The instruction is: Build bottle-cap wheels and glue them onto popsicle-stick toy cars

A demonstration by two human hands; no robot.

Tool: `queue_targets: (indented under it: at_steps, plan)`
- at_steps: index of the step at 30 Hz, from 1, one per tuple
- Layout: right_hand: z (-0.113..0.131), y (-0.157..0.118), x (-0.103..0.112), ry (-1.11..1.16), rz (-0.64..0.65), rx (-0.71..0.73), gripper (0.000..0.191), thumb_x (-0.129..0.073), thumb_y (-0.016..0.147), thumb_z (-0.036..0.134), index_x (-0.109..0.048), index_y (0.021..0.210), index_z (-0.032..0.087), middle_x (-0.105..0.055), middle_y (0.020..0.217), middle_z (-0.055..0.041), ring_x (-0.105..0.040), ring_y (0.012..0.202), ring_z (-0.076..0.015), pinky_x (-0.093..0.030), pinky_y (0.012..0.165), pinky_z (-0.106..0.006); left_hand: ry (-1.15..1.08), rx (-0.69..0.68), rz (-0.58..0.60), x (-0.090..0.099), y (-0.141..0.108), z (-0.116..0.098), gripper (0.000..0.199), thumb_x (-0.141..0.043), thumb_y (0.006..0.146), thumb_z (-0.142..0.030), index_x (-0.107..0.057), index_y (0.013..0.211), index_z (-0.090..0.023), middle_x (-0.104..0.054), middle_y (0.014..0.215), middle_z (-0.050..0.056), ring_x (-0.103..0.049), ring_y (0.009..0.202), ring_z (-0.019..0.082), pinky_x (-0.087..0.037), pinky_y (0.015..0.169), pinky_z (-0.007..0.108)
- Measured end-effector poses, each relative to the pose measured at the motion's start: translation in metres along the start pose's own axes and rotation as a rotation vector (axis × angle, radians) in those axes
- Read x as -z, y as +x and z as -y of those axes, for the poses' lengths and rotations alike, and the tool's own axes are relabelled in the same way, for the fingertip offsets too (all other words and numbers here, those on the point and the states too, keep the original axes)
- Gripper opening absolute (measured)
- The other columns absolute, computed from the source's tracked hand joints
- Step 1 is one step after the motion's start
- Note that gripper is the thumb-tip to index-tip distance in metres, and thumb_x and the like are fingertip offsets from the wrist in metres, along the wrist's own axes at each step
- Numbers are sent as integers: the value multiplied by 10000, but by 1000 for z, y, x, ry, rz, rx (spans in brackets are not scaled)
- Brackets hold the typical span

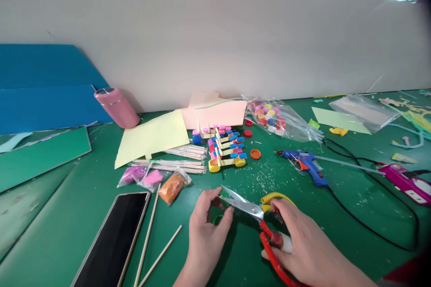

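Scissors (251,210) in the near middle of the green table (363,197), blades parted, tips pointing at the left hand (207,231). Held by the right hand (303,235), its grip closed about the yellow and red handles. Left hand's grip narrow, thumb and forefinger curled close to the blade tips; impossible to tell whether pinching anything small. Gravest risk, by judgement: a nicked fingertip, caused by squeezing the handles with finger and thumb so near the edges.

Just beyond, a cluster of small stick-and-cap pieces (229,146), probably easy to topple if bumped by a forward reach. Beside them, an orange cap (255,154), apt to skid if brushed. Farther right, a blue glue gun (305,163), nozzle towards the cluster; hot or cold, impossible to tell, so a possible burn from careless contact. Trailing from it, a black cable (352,217), perhaps dragging the gun along if caught by the right forearm. On the left, thin wooden sticks (148,233) beside a phone (112,237), likely to roll if nudged.
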State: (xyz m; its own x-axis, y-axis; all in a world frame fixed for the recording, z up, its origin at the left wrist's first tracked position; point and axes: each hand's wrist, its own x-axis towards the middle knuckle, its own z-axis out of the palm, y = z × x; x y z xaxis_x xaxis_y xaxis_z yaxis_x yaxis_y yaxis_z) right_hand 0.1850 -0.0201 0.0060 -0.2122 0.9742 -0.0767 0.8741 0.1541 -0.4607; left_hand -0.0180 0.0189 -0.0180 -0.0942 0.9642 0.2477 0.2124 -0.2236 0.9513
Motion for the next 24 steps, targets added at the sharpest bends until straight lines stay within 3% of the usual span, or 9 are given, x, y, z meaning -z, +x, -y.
queue_targets:
  at_steps: [8, 20, 24]
  plan:
    - [7, 4, 2, 50, 47, 35, 347, -516, 773, 390, -434, 1030, 171, -583, 907, -98, -587, 808, -242, -479, 678, -357, 115, -77, -20, 0, -2, 0, 344, -619, 677, -140, -550, 1004, -219, -563, 803, -3, -566, 624, 131, -464, 603, 263]
    - [10, 5, 4, 95, 106, 12, 314, -472, 808, 398, -443, 1031, 179, -614, 873, -81, -603, 756, -230, -451, 629, -321, 185, -117, -38, 1, -1, -5, 299, -623, 677, -150, -539, 958, -209, -568, 774, -3, -567, 586, 128, -460, 559, 253]
    - [15, 6, 10, 216, 144, -23, 293, -490, 800, 390, -448, 1019, 200, -625, 845, -56, -600, 719, -207, -442, 603, -284, 156, -110, -48, 1, -1, -7, 293, -633, 666, -150, -536, 936, -211, -569, 767, -7, -559, 580, 124, -462, 559, 249]
